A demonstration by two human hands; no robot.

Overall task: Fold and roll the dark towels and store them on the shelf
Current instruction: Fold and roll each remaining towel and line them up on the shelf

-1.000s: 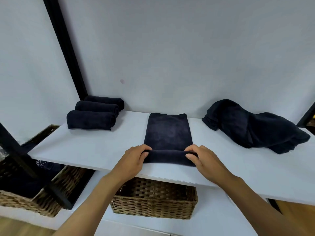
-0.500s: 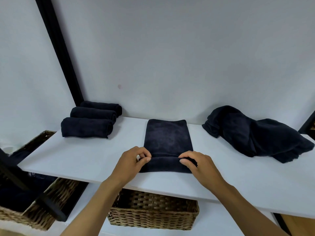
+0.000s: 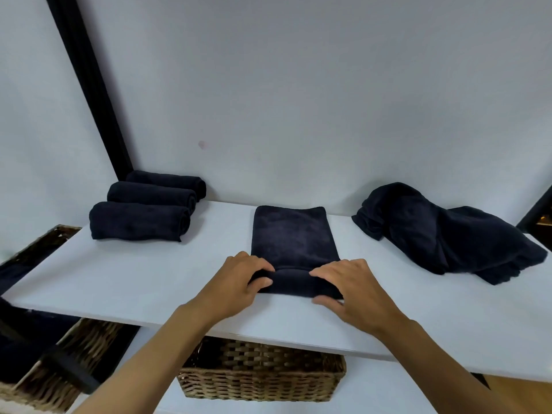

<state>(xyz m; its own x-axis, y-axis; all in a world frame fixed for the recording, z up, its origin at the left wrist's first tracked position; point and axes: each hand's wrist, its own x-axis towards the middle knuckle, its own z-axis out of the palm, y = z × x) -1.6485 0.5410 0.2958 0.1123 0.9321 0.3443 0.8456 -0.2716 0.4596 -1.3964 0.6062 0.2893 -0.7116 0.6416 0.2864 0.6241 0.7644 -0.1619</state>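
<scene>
A dark folded towel lies as a long strip in the middle of the white shelf, its near end rolled up. My left hand grips the left end of that roll, and my right hand grips the right end, fingers over the top and thumb underneath. Three rolled dark towels lie side by side at the shelf's back left. A crumpled heap of dark towels sits at the back right.
A wicker basket stands on the lower shelf below my hands. Another wicker basket with dark cloth is at lower left. A black frame post rises at the back left. The wall stands close behind the shelf.
The roll at the towel's near end has grown thicker and moved a little farther from me. My hands have shifted with it.
</scene>
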